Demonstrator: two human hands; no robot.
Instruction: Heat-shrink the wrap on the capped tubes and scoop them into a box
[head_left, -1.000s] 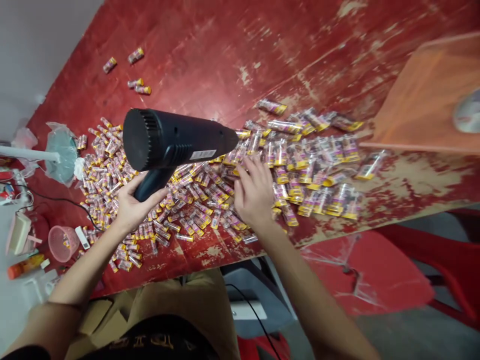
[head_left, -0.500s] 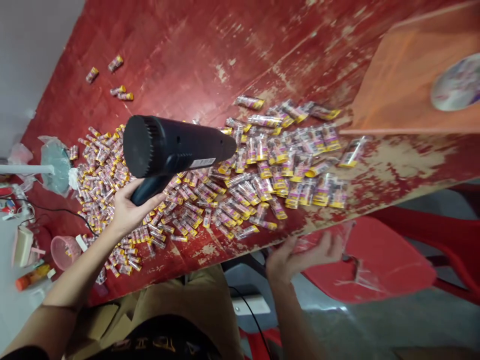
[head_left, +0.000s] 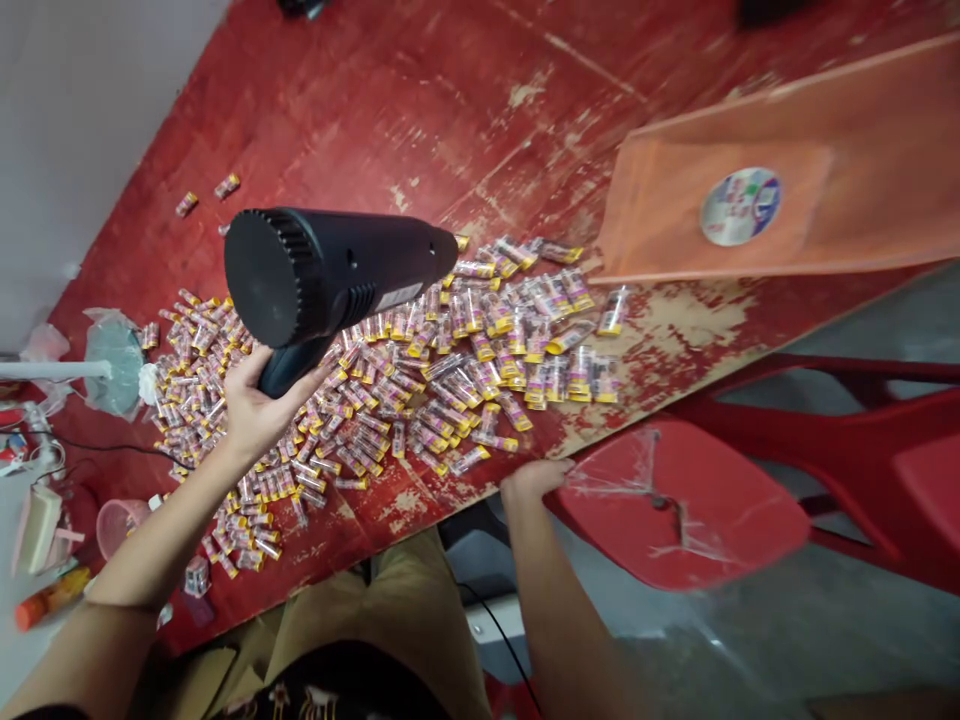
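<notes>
Heat gun (head_left: 337, 275) is left of centre, fingers of left hand (head_left: 255, 410) wrapped round its handle. Looks part done: packs (head_left: 360, 400) at left snug, right ones looser (my read). Right hand (head_left: 531, 482) at tabletop (head_left: 420, 120) edge, lower centre; can't tell its grip.

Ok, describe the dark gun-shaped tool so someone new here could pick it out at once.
On the big red table, find the heap of small yellow-ended packs. Over that heap, the left hand grips the dark gun-shaped tool by its handle. It is far bigger than any pack, with a ridged round end and a pale label on its side.
</notes>
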